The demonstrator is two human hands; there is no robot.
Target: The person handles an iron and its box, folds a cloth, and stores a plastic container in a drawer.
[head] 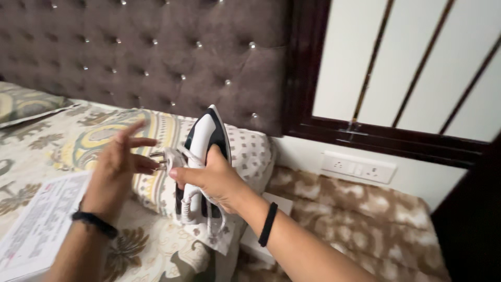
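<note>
The right hand (216, 180) grips a black-and-white steam iron (204, 156) upright above the patterned pillow (156, 156) — the left hand (117, 167), fingers spread, touches its white plug (166, 159). Best to pinch the plug body, clear of the pins, keeping the cord slack.

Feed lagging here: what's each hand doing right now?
Left hand: open, fingers spread, fingertips at the plug.
Right hand: closed, holding the iron.
</note>
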